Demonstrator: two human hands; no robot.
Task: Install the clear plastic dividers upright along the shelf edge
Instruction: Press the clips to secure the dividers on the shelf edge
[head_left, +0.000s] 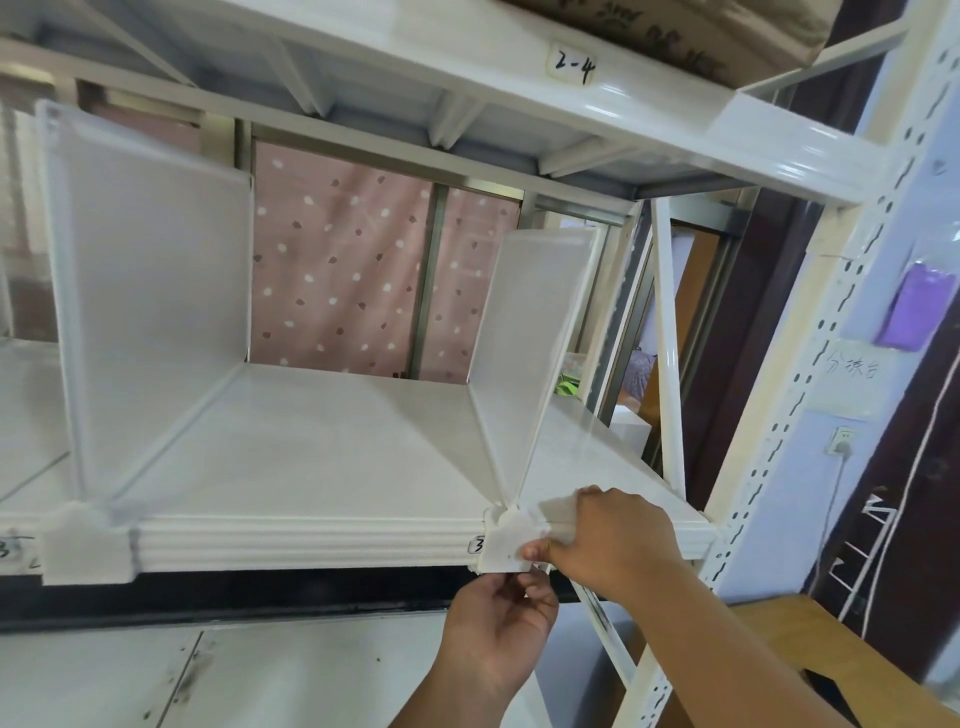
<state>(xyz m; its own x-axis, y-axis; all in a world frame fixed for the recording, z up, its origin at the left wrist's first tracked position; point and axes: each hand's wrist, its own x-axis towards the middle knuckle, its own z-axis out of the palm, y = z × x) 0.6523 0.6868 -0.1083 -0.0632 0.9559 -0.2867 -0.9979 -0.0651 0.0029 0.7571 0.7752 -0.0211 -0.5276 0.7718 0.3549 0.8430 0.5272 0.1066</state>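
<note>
**Dividers standing at the shelf's front edge**

A left divider (150, 312) is standing upright on the shelf (322, 457). The right divider (535, 338) is standing near the front right corner; left hand (498, 634) and right hand (613, 540) are pinching its white clip (506, 540).

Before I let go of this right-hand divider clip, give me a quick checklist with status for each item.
1. Right divider upright: ok.
2. Its clip sits over the shelf edge: ok.
3. Clip fully snapped underneath: cannot tell, left hand covers it.
4. Right hand steadies the clip: ok.
5. Left divider and its clip in place: ok.
6. Shelf label stays readable: not ok, clip partly covers it.
</note>
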